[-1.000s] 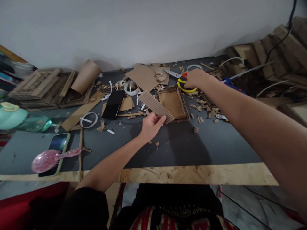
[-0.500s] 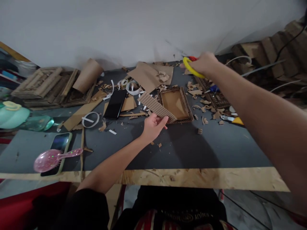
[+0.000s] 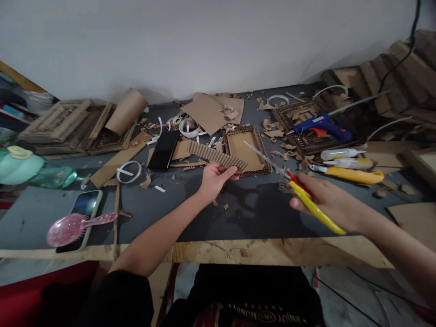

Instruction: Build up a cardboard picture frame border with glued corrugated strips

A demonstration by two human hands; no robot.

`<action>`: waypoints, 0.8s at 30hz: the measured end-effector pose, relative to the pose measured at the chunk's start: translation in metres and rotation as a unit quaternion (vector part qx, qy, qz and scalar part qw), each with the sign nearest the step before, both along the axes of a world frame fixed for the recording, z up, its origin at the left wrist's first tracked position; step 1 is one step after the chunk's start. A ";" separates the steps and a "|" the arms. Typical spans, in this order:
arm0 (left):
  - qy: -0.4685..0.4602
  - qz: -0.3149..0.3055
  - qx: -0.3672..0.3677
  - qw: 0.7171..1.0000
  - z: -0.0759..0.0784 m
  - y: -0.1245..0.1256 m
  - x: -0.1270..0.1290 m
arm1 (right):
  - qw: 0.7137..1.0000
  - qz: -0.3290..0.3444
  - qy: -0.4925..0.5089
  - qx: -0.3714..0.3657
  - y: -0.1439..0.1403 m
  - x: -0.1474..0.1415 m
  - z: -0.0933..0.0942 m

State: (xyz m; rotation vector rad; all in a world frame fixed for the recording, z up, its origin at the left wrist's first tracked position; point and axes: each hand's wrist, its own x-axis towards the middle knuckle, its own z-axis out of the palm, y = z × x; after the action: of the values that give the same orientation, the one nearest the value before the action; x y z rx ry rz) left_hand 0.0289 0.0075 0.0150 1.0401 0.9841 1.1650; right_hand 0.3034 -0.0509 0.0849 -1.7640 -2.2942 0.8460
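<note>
At the centre of the frame the left hand (image 3: 215, 178) pinches the near end of a corrugated strip (image 3: 215, 156), whose long axis runs left to right above the counter (image 3: 259, 213). The right hand (image 3: 329, 202), lower right, grips scissors (image 3: 299, 190), blades pointing up-left toward the strip's right end, still apart from it.
</note>
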 end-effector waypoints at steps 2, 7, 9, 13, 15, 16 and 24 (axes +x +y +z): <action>-0.006 -0.007 -0.004 1.000 0.000 0.000 0.000 | 0.998 0.017 -0.066 -0.017 -0.009 -0.004 -0.005; 0.000 -0.007 -0.007 1.000 0.002 -0.001 -0.001 | 0.992 0.029 -0.126 -0.008 -0.009 -0.016 -0.010; 0.005 -0.008 -0.006 1.000 0.002 -0.001 -0.001 | 0.991 0.025 -0.129 -0.014 -0.006 -0.019 -0.011; 0.008 -0.003 0.000 1.000 0.000 0.000 -0.004 | 0.992 0.029 -0.120 -0.017 -0.003 -0.022 -0.012; 0.008 -0.005 -0.001 1.000 0.000 0.000 -0.005 | 0.993 0.034 -0.110 -0.016 -0.002 -0.023 -0.012; 0.006 -0.008 -0.002 1.000 -0.001 0.000 -0.006 | 0.993 0.036 -0.107 -0.016 -0.002 -0.022 -0.011; -0.017 0.003 -0.019 1.000 -0.001 -0.002 -0.002 | 0.993 0.087 -0.056 -0.056 0.000 -0.010 -0.005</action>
State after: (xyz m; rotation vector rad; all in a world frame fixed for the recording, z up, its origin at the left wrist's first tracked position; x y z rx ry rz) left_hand 0.0267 0.0054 0.0139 0.9843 0.9789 1.1608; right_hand 0.2930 -0.0507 0.0795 -1.7149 -2.5498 0.9434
